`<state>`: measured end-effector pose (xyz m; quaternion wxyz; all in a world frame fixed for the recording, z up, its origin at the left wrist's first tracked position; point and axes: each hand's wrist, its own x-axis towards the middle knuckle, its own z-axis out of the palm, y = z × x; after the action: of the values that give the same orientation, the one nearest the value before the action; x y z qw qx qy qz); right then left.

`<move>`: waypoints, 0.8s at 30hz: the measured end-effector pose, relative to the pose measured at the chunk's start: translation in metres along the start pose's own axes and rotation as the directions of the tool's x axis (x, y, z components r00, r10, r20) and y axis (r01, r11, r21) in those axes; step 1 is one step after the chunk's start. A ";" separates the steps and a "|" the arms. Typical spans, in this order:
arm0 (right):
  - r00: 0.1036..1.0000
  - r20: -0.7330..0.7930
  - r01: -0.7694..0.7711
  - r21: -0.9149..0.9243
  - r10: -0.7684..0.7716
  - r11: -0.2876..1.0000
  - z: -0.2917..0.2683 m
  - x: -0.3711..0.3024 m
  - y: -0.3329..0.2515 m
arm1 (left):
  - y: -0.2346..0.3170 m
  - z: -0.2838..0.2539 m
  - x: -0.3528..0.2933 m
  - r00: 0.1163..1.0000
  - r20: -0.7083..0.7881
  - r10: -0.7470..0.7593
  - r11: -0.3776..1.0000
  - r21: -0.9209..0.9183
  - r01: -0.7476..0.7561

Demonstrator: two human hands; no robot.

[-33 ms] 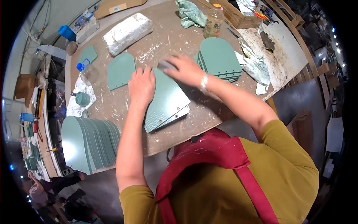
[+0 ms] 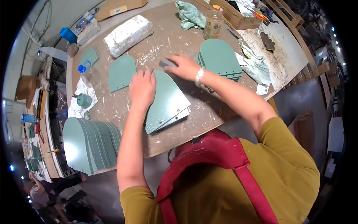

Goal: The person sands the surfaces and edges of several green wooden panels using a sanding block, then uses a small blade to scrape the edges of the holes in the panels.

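A green panel (image 2: 166,95) with one rounded end and small holes along its straight end lies before me on the worktable. Beneath it, another pale panel edge shows at the near right. My left hand (image 2: 143,87) lies along the panel's left side, its fingers reaching to the rounded end. In my right hand (image 2: 185,67) is a small grey sanding block (image 2: 167,63), gripped between thumb and fingers just beyond the rounded end. A similar green panel (image 2: 122,72) lies left of my left hand. Right of my right hand sits a stack of green panels (image 2: 220,56).
Many green panels (image 2: 91,143) stand on edge at the table's near left corner. A white wrapped bundle (image 2: 128,35), a clear bottle with liquid (image 2: 213,24), a green-stained cloth (image 2: 190,15) and a wooden box (image 2: 238,16) lie farther back. A green pot (image 2: 84,100) sits at left.
My right hand has shifted slightly away from me with the sanding block, past the panel's rounded end. My left hand stays at the panel's left side.
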<state>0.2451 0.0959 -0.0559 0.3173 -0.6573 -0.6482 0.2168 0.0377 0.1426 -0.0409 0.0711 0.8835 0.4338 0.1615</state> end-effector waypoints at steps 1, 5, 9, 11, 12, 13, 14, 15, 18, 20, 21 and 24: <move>1.000 -0.025 -0.013 -0.017 0.013 1.000 -0.006 0.002 -0.004 | -0.003 0.002 -0.005 0.998 -0.063 0.021 1.000 0.016 -0.020; 0.996 -0.056 0.064 -0.047 -0.066 0.997 -0.051 -0.041 -0.011 | 0.020 -0.015 -0.049 0.988 -0.110 0.109 0.991 -0.071 -0.118; 0.991 0.086 0.115 -0.186 -0.100 0.976 -0.044 -0.088 -0.043 | 0.061 -0.009 -0.107 0.949 0.126 0.290 0.957 -0.048 -0.286; 0.980 0.083 0.194 -0.257 -0.178 0.947 -0.023 -0.068 -0.043 | 0.059 -0.009 -0.108 0.940 0.117 0.320 0.947 -0.022 -0.320; 0.982 0.054 0.191 -0.253 -0.183 0.948 -0.011 -0.046 -0.042 | 0.059 -0.010 -0.107 0.937 0.107 0.331 0.943 -0.030 -0.330; 0.981 0.020 0.190 -0.254 -0.191 0.948 -0.001 -0.019 -0.043 | 0.060 -0.010 -0.106 0.934 0.091 0.345 0.939 -0.036 -0.343; 0.985 0.075 0.171 -0.219 -0.158 0.961 0.012 0.014 -0.046 | 0.060 -0.012 -0.105 0.936 0.087 0.341 0.940 -0.039 -0.339; 0.985 0.126 0.144 -0.183 -0.122 0.973 0.020 0.040 -0.045 | 0.059 -0.013 -0.105 0.935 0.087 0.344 0.939 -0.042 -0.341; 0.959 0.282 0.123 -0.309 -0.032 0.943 0.017 0.083 -0.042 | 0.054 -0.015 -0.106 0.937 0.083 0.341 0.940 -0.054 -0.337; 0.969 0.232 0.130 -0.174 -0.088 0.976 -0.010 0.068 -0.057 | 0.052 -0.015 -0.107 0.947 0.073 0.314 0.949 -0.066 -0.309; 0.972 0.210 0.132 -0.109 -0.107 0.985 -0.021 0.054 -0.059 | 0.053 -0.014 -0.108 0.949 0.064 0.309 0.950 -0.075 -0.305; 0.964 0.085 0.265 -0.256 -0.252 0.929 0.005 0.018 -0.051 | 0.053 -0.010 -0.106 0.940 0.071 0.333 0.941 -0.094 -0.326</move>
<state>0.2063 0.1120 -0.0209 0.2358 -0.5971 -0.7601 0.1008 0.0135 0.0262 -0.0408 0.0972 0.9462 0.2695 0.1506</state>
